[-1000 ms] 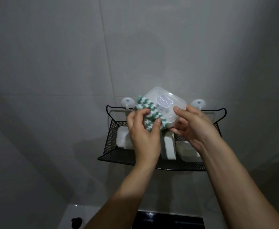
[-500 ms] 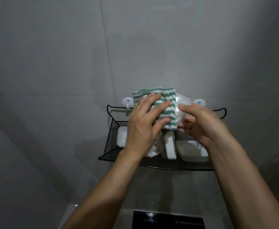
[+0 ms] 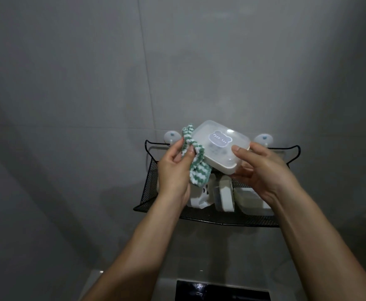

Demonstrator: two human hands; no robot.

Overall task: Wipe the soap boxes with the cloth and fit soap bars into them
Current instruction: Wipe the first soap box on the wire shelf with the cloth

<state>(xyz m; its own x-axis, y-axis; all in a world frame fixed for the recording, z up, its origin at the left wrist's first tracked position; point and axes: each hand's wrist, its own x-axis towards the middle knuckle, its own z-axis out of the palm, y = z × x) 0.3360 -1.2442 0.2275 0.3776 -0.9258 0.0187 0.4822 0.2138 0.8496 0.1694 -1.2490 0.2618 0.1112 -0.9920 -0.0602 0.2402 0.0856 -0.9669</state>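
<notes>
Overall, the wall-mounted black mesh shelf formed the largest element, with both forearms reaching over its front edge. Inside it lay a second soap box on the right, a white piece standing on edge at the centre, and a white packet with dark marks beside it; what the packet held could not be determined.

Above the shelf, the soap box in hand, translucent with its lid closed and a small label on top, was held tilted, its long axis running from upper left to lower right. The right hand gripped its right end, thumb on the lid and fingers curled beneath. The left hand pinched the green-and-white striped cloth between thumb and fingers, bunched against the box's left end and hanging below it.

The governing relation: the cloth touched only the left short end, while the lid extended rightward from the left fingers along the long axis. A wiping stroke would therefore probably run left to right, toward the right thumb, with the left hand nearer the uncovered surface. The right hand's grip would probably have to resist that push.
</notes>
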